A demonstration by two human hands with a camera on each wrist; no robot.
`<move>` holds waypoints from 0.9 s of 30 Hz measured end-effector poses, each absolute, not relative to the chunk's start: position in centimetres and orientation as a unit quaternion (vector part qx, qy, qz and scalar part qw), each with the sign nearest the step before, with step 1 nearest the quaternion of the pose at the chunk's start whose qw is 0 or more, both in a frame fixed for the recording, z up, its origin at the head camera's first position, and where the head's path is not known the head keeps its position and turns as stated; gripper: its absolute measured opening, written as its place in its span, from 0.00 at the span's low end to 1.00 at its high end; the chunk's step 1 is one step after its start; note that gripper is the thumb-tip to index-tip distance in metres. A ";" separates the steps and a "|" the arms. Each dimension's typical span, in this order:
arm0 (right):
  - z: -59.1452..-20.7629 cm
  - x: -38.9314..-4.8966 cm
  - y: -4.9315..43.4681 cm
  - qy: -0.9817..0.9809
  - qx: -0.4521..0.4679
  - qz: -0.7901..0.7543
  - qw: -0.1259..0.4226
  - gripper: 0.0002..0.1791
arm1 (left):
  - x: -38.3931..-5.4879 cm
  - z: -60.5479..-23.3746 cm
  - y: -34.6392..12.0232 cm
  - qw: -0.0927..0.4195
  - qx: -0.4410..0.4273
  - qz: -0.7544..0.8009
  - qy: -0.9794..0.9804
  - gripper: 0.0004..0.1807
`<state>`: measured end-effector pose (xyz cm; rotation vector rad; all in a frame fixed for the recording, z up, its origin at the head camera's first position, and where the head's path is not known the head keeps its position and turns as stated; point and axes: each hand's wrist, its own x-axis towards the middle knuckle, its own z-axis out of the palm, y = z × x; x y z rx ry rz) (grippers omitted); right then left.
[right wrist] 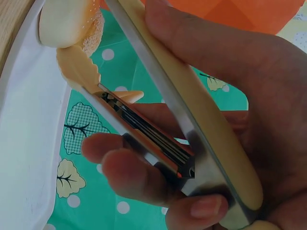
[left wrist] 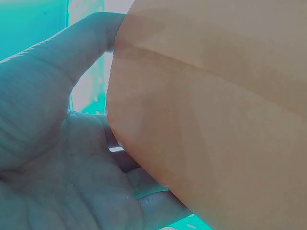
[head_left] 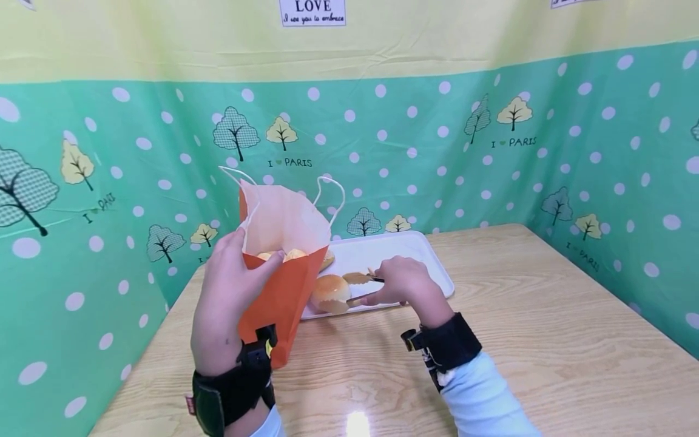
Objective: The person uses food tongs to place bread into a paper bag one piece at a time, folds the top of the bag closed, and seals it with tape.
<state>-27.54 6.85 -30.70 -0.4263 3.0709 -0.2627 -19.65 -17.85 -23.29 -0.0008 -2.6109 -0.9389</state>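
Note:
My left hand [head_left: 226, 297] holds the rim of an orange paper bag [head_left: 284, 297], its thumb over the edge and its fingers behind the side. Pieces of bread [head_left: 295, 254] show inside the bag's mouth. In the left wrist view the bag's paper [left wrist: 206, 124] covers part of the fingers. My right hand [head_left: 406, 282] grips a pair of tongs [right wrist: 206, 139] with tan handles and tips. The tong tips stand apart, on either side of a round glossy bun [head_left: 334, 285]; firm contact cannot be told. A sesame-coated bread [right wrist: 94, 36] lies behind the bun.
A white tray [head_left: 393, 246] lies on the wooden table [head_left: 519, 328] under the bun, its left end hidden by the bag. White string handles [head_left: 340, 197] rise from the bag. A green dotted cloth [head_left: 415, 176] encloses the back and sides.

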 end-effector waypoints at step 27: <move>-30.5 -28.1 10.7 0.988 -0.067 -0.130 0.044 0.30 | -19.6 -23.6 -17.6 0.186 -0.011 -0.324 -0.927 0.44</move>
